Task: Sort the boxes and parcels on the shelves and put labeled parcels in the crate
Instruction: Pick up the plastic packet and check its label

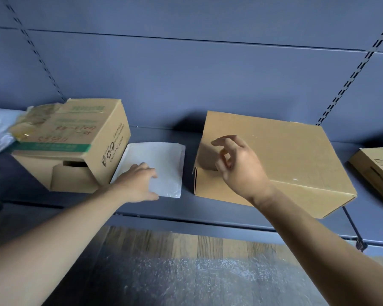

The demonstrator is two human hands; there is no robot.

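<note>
My left hand [137,184] lies on the white parcel [161,157] just left of the frame's centre. The fingers are bent down onto its top and the thumb runs along its near edge, so I am pressing on it, not pinching it. The parcel lies flat on the shelf [186,208], in the gap between the printed box [80,138] to the left and the plain box [296,155] to the right. The face I can see shows no label, and the crate is out of view. The wrapper looks slick, so if I drag it forward under my fingertips alone, I judge it could slide off the shelf's front lip and drop. Its left edge sits against the printed box, so a sideways pull might nudge that box, which already overhangs the front edge. My left forearm reaches in from the lower left, wrist low, palm down. My right hand [237,164] hangs raised in front of the plain box, right of centre. It is empty, fingers loosely curled, forearm rising from the lower right corner.
</note>
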